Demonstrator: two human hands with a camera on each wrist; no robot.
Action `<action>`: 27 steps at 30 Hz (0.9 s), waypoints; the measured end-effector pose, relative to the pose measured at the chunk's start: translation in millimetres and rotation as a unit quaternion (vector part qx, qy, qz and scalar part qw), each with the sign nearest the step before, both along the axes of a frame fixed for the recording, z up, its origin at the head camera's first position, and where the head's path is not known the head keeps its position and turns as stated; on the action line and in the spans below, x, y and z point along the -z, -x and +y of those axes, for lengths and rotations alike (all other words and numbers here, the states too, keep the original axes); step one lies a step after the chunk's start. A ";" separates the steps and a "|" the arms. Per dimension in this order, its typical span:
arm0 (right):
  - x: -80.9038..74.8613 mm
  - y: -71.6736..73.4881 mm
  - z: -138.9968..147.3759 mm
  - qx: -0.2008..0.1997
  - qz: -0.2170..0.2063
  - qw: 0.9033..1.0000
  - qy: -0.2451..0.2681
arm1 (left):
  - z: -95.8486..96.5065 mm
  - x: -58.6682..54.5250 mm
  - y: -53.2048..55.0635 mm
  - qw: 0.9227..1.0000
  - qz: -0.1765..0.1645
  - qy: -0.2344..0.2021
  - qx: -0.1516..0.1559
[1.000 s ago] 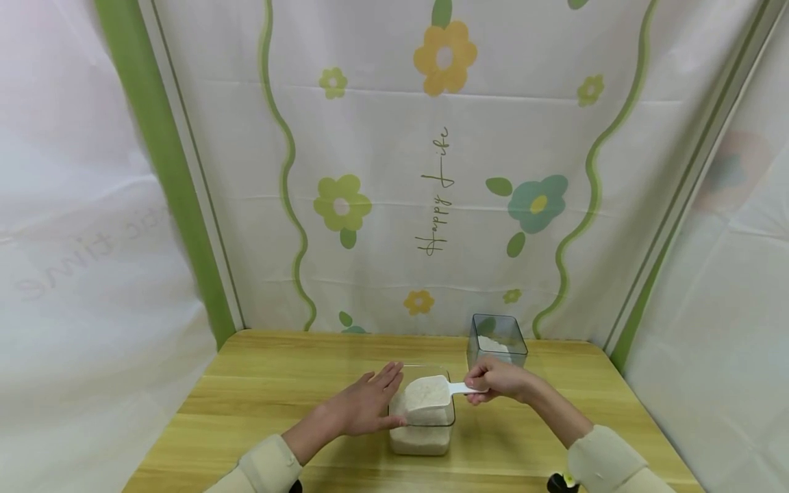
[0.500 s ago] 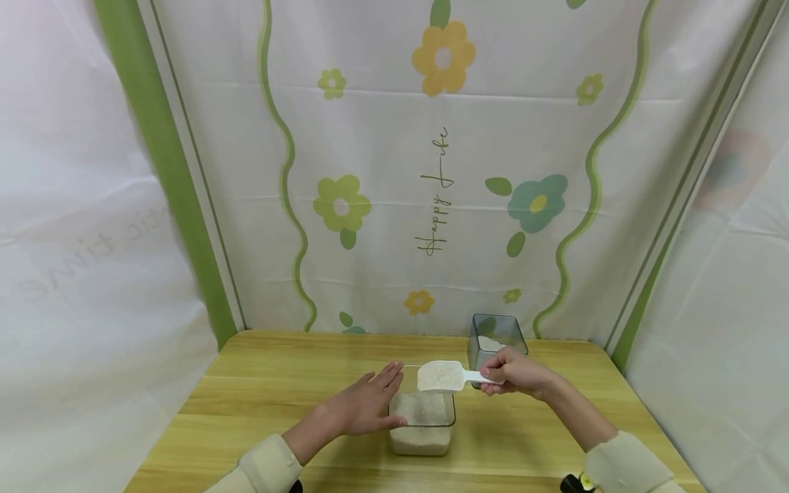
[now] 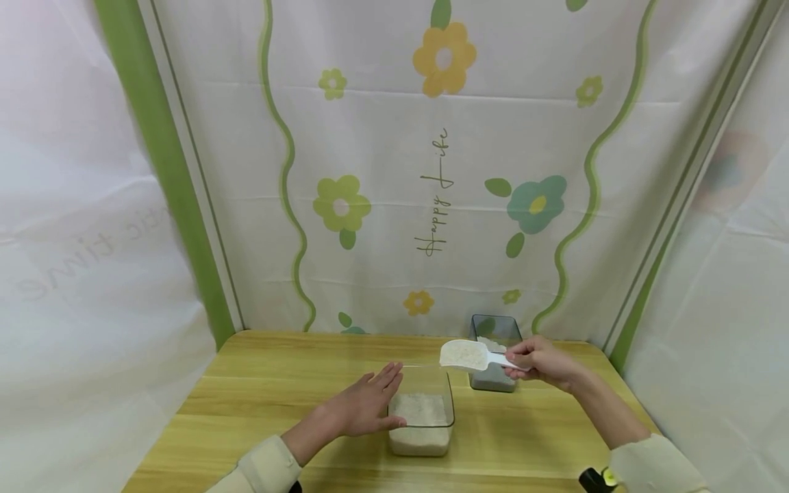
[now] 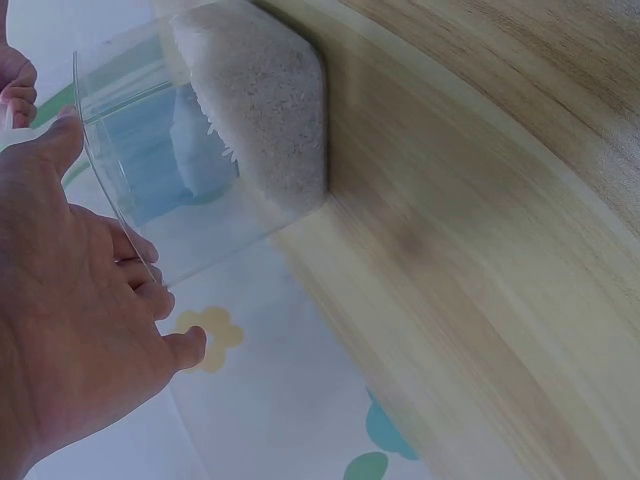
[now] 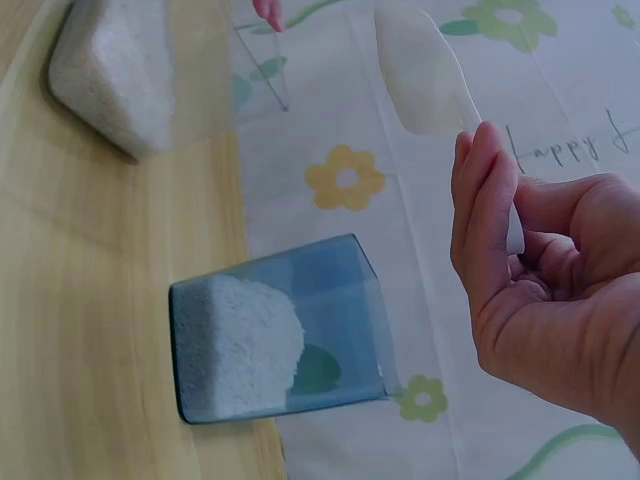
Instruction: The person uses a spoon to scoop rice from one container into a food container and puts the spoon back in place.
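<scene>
My right hand [image 3: 545, 363] grips the handle of a white scoop [image 5: 425, 75], thumb on one side and fingers on the other. White rice [image 3: 464, 355] fills the scoop, held level in the air between two containers. My left hand [image 3: 366, 404] rests at the left rim of a clear square container [image 3: 421, 445], fingers extended along it and thumb at the front edge. Rice [image 4: 265, 105] fills the lower part of that container. Behind and to the right, a blue-tinted container [image 5: 335, 330] also holds rice [image 5: 245, 345]; the scoop and right hand partly cover it in the head view.
Both containers stand on a light wooden table [image 3: 265, 383]. A white flower-printed curtain [image 3: 382, 150] hangs right behind the table's back edge, with more curtain on either side.
My right hand has lifted the rice-filled scoop out of the clear container and carried it right and back toward the blue-tinted container. The left hand has stayed at the rim.
</scene>
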State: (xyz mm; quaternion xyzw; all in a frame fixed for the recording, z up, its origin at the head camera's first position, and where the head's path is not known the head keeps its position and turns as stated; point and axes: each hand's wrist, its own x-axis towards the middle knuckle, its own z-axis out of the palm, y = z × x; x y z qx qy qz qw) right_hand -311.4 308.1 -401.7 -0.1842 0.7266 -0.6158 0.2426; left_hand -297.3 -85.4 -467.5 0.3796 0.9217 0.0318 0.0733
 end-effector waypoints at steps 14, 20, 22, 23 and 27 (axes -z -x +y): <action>-18.5 0.4 54.8 0.055 -0.001 0.998 -0.014 | 0.3 -0.7 -2.0 1.000 0.005 0.002 0.000; -18.2 5.8 75.6 0.087 0.005 0.996 -0.038 | 0.0 -1.0 -2.2 1.000 0.003 -0.001 0.001; -19.0 7.5 80.5 0.099 0.007 0.994 -0.053 | -0.1 -1.1 -2.1 1.000 0.002 -0.001 0.001; -19.5 8.3 82.8 0.107 0.007 0.992 -0.060 | -0.1 -1.3 -2.2 1.000 0.001 -0.002 0.002; -21.6 11.3 91.0 0.127 0.010 0.988 -0.090 | 0.0 -1.2 -2.1 1.000 0.002 -0.003 0.003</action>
